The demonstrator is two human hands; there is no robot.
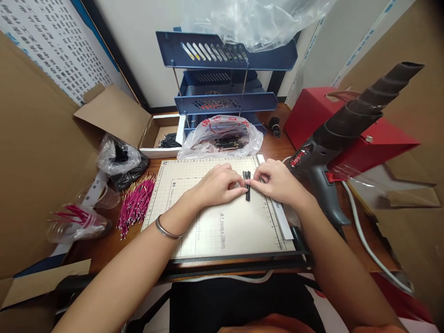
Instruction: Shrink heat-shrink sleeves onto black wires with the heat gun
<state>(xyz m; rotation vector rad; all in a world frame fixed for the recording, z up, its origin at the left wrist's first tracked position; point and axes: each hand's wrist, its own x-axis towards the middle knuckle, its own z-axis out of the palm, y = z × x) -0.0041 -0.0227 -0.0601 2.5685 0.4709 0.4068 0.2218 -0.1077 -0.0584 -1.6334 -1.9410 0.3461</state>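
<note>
A small bundle of short black wires [247, 195] stands lengthwise over the right part of a cream paper-cutter board [204, 236] printed with a grid and size marks. My left hand [220, 185] pinches the bundle from the left between thumb and fingers. From the other side my right hand [277, 181] pinches the same bundle, its thumb close to the left thumb. Both wire ends show above and below the fingertips; the middle is partly covered. Whether the wires touch the board I cannot tell.
Left of the board lies a heap of magenta wires [137, 203], beside plastic cups [78, 226]. Behind it sit a clear bag [222, 138] of dark wires, an open carton [163, 125] and blue trays [225, 104]. A heat gun [329, 152] and red box [312, 106] stand right.
</note>
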